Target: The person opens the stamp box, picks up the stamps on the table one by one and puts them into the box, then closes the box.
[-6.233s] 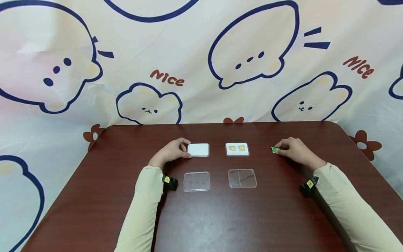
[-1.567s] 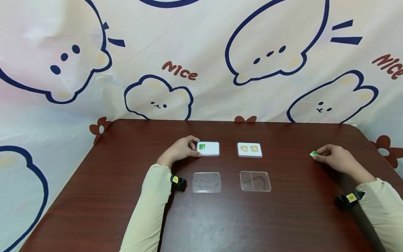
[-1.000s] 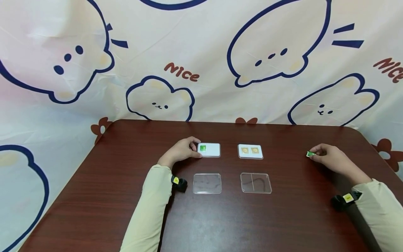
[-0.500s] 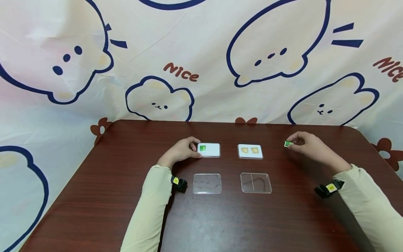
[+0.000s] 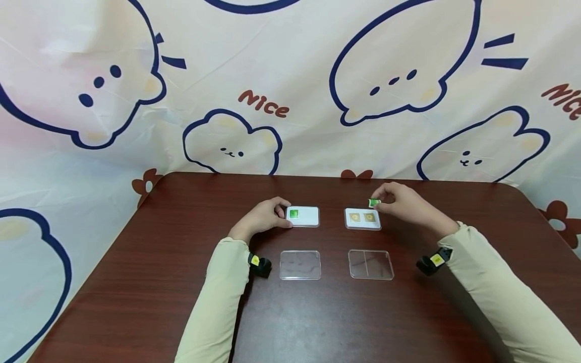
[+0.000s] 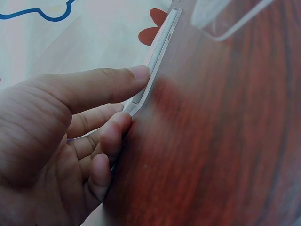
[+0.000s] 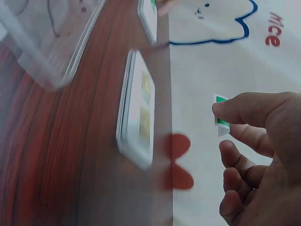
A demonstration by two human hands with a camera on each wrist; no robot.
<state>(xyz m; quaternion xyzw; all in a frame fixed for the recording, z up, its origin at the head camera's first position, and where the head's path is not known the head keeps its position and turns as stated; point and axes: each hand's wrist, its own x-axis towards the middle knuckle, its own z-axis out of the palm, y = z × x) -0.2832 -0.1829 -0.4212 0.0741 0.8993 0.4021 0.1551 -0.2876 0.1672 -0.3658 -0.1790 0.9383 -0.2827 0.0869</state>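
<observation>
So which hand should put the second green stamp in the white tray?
Probably the right hand: it pinches the green stamp in the air. The left hand steadies the white tray, which has free space.

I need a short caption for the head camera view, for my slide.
Right hand pinches a green stamp above the yellow-stamp tray; left hand holds the white tray.

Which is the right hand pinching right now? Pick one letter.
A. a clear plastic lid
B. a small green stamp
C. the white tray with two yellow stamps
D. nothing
B: the right hand pinches a small green stamp between thumb and forefinger, above the white tray with two yellow stamps; the right wrist view shows the same grip on it.
</observation>
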